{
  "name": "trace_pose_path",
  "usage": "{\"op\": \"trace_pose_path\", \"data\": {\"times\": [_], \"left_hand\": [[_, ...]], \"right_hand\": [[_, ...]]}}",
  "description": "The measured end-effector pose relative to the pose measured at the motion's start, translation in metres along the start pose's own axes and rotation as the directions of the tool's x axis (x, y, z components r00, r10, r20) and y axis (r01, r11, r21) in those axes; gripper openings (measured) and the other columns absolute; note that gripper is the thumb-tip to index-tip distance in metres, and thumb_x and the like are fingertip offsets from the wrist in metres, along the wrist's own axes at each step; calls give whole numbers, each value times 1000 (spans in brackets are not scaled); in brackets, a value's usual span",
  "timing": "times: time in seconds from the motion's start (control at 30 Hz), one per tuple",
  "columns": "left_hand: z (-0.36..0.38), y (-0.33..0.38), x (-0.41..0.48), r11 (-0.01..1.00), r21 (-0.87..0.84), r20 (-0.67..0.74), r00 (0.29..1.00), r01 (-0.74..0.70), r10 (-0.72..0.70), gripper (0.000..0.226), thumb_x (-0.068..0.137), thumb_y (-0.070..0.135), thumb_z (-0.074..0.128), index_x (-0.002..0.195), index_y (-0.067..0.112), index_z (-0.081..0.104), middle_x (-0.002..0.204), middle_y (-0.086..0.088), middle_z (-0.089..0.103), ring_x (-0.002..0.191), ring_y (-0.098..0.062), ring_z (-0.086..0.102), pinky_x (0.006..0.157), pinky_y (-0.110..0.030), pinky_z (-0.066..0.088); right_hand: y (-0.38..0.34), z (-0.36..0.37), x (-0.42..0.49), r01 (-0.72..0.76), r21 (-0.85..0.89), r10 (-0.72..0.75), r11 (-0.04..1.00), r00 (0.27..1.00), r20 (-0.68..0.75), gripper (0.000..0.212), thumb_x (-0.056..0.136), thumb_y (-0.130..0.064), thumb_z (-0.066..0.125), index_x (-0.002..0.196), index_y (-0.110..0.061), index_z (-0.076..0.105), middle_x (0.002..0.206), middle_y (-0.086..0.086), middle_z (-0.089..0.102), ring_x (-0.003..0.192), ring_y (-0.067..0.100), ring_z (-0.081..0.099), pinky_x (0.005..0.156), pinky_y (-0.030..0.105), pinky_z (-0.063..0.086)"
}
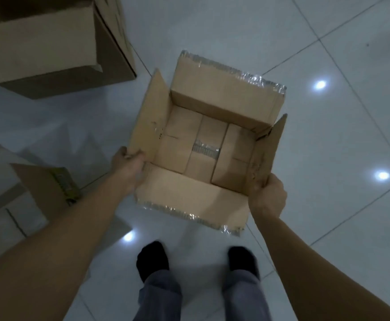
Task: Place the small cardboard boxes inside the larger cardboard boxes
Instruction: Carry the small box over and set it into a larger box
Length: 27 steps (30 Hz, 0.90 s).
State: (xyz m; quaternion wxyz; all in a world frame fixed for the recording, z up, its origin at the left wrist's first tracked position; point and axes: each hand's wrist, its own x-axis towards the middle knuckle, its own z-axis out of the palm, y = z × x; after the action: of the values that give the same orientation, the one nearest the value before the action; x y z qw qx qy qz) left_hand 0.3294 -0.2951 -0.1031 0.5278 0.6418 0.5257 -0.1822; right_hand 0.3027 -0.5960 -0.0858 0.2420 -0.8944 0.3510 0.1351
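An open small cardboard box (226, 105) with clear tape on its flap edges hangs in front of me above the tiled floor, and nothing lies inside it. My left hand (128, 162) grips the near corner of its left flap. My right hand (268, 193) holds the near end of its right flap. A large cardboard box (50, 42) stands open at the far left. Another cardboard box (27, 198) sits at the near left, partly hidden behind my left forearm.
Glossy pale floor tiles (328, 135) spread around, with ceiling lights reflected in them. My two feet in dark socks (152, 260) stand just below the held box. The large box edge lies close to the held box's far left corner.
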Motion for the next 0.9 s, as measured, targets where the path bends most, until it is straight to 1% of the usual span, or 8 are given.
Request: {"op": "trace_pose_path", "data": {"times": [0.1,0.17,0.33,0.47,0.57,0.73,0.83,0.9], "left_hand": [[0,-24,-23,964,203,-46,982,-171,184,6,87,16,57,90,20,53,83,0,62,79,-23,63,69,-35,55],[1,-44,-33,945,226,-49,966,-235,252,21,84,9,53,81,29,47,76,7,57,69,-14,57,59,-25,46],[2,-75,-48,978,167,-211,964,-128,162,6,86,12,53,84,17,52,70,-3,58,60,-17,54,50,-24,39],[1,-91,-56,996,24,-278,957,-83,86,13,89,13,51,97,7,60,85,-13,65,73,-27,62,61,-31,47],[1,-97,-59,997,-29,-311,949,-65,53,19,92,12,49,99,-1,62,89,-19,66,79,-33,64,65,-33,49],[-1,-104,-65,992,-112,-320,947,-52,14,17,92,6,48,83,4,63,86,-19,67,76,-30,64,64,-32,50],[-1,-107,-72,989,-136,-313,949,-60,15,17,94,7,47,88,4,63,90,-19,67,82,-32,66,73,-40,55],[-1,-105,-74,990,-108,-296,953,-92,56,19,96,7,45,94,2,63,87,-17,65,80,-31,63,67,-33,51]], "right_hand": [[-13,-5,13,153,-98,-141,983,982,128,23,97,-17,44,85,-4,57,79,14,62,78,37,59,62,34,41],[-20,-7,26,231,-133,-207,964,963,171,18,95,-13,45,85,-4,58,78,14,61,79,37,59,62,34,40],[-50,-4,58,457,-110,-409,883,862,300,19,91,-9,47,78,-4,59,72,17,61,72,38,57,57,34,40],[-75,2,71,600,-59,-517,798,731,445,15,83,1,44,79,-5,56,67,9,57,64,29,51,47,24,32],[-88,9,74,662,-47,-587,748,693,418,18,84,0,49,87,-14,61,72,5,62,69,30,56,51,20,35],[-97,12,77,645,-9,-615,764,733,290,26,91,-15,46,70,-8,60,57,12,56,61,36,55,50,30,40],[-101,8,79,659,21,-629,752,707,322,27,91,-17,43,73,-4,60,58,16,57,58,34,51,51,31,38],[-104,5,82,678,29,-640,734,677,363,26,89,-17,42,74,-5,59,59,15,56,56,30,47,51,29,35]]}}
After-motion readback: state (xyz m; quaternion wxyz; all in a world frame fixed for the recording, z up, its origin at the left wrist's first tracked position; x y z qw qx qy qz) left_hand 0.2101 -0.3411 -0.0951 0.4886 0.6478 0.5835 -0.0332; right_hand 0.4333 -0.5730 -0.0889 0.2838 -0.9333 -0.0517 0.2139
